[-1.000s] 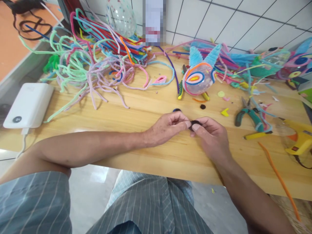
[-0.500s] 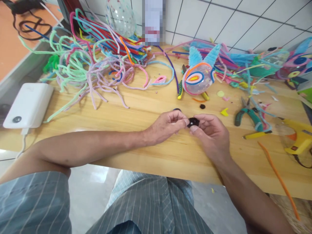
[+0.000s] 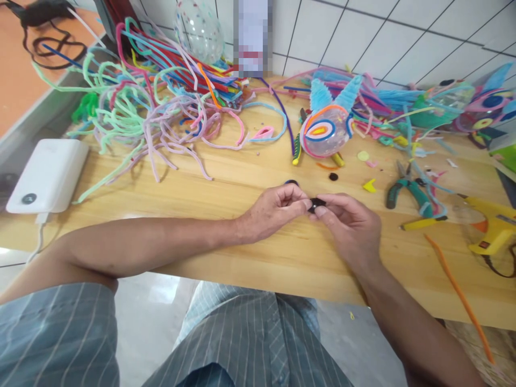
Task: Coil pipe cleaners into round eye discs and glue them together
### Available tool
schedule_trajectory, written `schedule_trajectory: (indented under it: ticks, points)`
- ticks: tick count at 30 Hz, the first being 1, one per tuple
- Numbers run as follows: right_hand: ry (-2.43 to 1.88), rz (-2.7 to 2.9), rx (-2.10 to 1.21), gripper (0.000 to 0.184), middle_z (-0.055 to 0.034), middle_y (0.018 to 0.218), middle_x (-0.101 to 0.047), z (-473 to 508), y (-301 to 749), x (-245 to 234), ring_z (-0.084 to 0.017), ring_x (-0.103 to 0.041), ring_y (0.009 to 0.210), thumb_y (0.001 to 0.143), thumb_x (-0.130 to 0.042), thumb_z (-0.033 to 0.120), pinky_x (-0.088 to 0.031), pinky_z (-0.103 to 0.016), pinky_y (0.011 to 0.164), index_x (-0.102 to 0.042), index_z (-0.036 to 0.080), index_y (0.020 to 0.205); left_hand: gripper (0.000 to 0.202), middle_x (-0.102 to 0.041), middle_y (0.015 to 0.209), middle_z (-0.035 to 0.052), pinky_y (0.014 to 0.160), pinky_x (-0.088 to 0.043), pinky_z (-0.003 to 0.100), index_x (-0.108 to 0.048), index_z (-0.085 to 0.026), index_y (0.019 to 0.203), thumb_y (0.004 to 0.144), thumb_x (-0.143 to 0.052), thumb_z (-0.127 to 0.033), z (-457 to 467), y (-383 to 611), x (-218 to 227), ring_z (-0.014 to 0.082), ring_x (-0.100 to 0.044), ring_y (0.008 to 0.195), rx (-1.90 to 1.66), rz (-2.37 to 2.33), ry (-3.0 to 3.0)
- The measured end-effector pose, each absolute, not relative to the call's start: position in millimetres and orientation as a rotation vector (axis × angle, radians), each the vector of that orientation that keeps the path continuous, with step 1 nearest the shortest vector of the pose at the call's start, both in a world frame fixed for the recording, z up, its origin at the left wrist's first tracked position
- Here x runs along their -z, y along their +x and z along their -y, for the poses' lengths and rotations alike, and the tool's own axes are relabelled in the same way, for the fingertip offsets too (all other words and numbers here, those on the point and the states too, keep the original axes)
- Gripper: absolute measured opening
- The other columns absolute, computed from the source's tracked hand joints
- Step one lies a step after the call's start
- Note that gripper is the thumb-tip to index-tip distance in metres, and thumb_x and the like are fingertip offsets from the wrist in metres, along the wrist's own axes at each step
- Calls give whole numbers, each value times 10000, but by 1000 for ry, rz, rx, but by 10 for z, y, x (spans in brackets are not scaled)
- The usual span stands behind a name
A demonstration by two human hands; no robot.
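Observation:
Between the fingertips of both hands is a small black fuzzy disc [image 3: 317,204], perhaps coiled pipe cleaner, with a pale spot on it. My left hand [image 3: 278,211] pinches its left edge between thumb and forefinger. On its other side, my right hand [image 3: 350,223] grips it with thumb and fingers, partly covering it. A dark round piece [image 3: 292,183] lies just behind my left hand, half hidden. Farther back, another small black disc [image 3: 333,176] rests on the table near a clear balloon-shaped figure [image 3: 327,131] with blue fuzzy ears and a coiled, coloured eye.
Left lie heaped pipe cleaners [image 3: 141,113] and a white power bank [image 3: 47,174] with a cable. Right are green-handled pliers [image 3: 409,191], a yellow cutter [image 3: 423,223], a yellow glue gun [image 3: 492,223] and an orange pipe cleaner [image 3: 459,295]. A tiled wall [image 3: 363,32] stands behind.
The black disc has been tilted in my fingers and now shows a narrower side. My right fingers have closed in slightly over it; my left hand keeps nearly the same place.

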State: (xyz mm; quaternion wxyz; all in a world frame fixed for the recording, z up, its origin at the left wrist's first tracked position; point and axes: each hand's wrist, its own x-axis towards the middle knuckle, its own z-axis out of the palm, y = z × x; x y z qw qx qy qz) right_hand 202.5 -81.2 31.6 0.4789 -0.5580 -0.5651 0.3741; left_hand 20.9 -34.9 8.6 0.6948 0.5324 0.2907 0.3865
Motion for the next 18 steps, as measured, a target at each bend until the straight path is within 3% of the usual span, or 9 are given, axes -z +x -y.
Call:
schedule_trajectory:
  ticks: [3,12,18]
  points:
    - [-1355,1344,-906,208,-4,875,-791,809,2023,-306,-186,-753,719,839,-766,236,-658,-373,707,-750,307,1034,339,-602,769,-18,715,-421,246,-644,-145,851,865,-732,-472,352,207,-100,84,-491,702,-868,-657,1182]
    - [-1311,1327,-891,108,13,792,-765,815,2021,-282,-172,-741,671,856,-756,213,-630,-337,653,-706,278,926,378,-614,770,-12,646,-373,233,-606,-153,880,827,-772,-488,373,217,-84,86,-491,684,-841,-599,1113]
    - [-1327,1351,-900,103,-4,811,-783,823,1990,-293,-199,-758,700,840,-774,233,-648,-360,651,-707,289,894,333,-579,767,-8,659,-367,245,-620,-152,889,890,-710,-472,395,213,-16,93,-481,691,-834,-615,1178]
